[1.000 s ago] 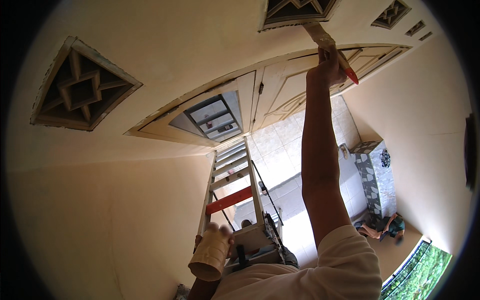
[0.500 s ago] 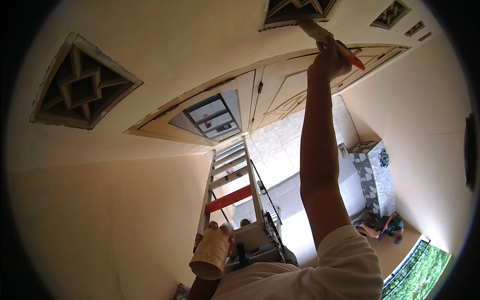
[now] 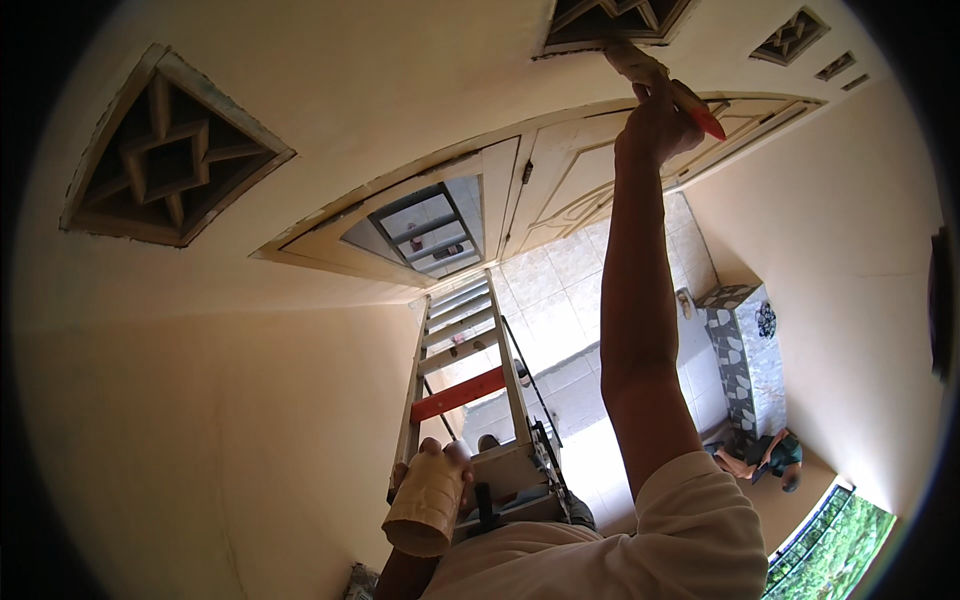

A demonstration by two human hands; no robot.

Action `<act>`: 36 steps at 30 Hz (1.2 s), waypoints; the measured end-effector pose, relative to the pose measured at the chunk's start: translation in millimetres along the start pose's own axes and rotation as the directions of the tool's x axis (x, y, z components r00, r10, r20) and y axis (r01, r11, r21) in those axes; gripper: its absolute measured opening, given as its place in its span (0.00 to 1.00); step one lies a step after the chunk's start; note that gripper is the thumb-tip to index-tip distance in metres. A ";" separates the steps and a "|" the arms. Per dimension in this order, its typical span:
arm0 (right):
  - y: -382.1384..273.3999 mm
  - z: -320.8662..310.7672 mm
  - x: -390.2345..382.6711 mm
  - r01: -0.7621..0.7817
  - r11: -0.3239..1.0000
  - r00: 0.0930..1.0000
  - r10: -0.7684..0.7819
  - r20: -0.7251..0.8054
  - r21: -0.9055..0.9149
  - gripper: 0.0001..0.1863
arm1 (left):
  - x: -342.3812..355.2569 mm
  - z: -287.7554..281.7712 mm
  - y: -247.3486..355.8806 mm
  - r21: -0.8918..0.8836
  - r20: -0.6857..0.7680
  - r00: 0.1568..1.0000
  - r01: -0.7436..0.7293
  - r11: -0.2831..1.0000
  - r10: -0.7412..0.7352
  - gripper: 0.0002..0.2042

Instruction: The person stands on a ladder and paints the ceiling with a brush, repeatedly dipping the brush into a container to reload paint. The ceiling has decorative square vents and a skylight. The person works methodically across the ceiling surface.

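High on the wall, my right hand (image 3: 657, 128) grips a paintbrush (image 3: 697, 110) with a red-ended wooden handle. Its cream-coated bristle end meets the lower edge of a recessed lattice vent (image 3: 612, 22); whether the bristles press on the wall or the frame is hard to tell. Low in front of me, my left hand (image 3: 462, 462) is wrapped round a cream, paint-smeared cylindrical can (image 3: 424, 508). The can's contents are hidden from this angle. Beneath the left hand stands a stepladder (image 3: 512, 372) with one red rung.
A second lattice vent (image 3: 180, 150) is at the left. Below the vents is a cream door (image 3: 570, 170) with a glazed panel (image 3: 430, 230). Far below are a tiled floor (image 3: 545, 285), a stone-patterned block (image 3: 745, 345) and a seated person (image 3: 775, 458). Greenery shows through an opening (image 3: 840, 540).
The view has shifted slightly, with the vents appearing a little farther right. The brush stays by the vent's lower edge, and both hands keep their holds.
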State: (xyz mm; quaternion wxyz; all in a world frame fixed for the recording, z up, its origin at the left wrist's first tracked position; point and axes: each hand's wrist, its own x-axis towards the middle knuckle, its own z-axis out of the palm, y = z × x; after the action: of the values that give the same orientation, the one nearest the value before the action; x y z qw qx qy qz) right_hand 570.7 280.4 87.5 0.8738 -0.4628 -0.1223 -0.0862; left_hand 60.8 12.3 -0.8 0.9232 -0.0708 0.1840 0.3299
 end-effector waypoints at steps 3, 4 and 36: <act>3.3 -1.2 0.3 -0.015 1.000 1.000 0.014 0.016 0.008 0.12 | -0.9 -4.9 2.4 -0.014 0.009 1.000 0.023 1.000 -0.023 0.28; 3.8 -1.1 -0.4 -0.017 1.000 1.000 0.017 0.022 0.013 0.12 | -1.2 -7.8 3.1 -0.015 0.013 0.999 0.032 0.999 -0.032 0.28; -20.8 15.1 -56.4 -0.148 0.987 0.989 0.146 0.026 0.068 0.11 | 2.5 -4.5 3.5 -0.011 0.061 0.998 0.029 1.000 -0.028 0.27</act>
State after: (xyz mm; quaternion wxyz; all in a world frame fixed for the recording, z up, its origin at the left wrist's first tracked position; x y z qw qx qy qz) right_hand 509.3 283.4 95.5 0.8921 -0.4404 -0.0998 -0.0124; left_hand 59.0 15.4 -5.9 0.9325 -0.0691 0.1530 0.3199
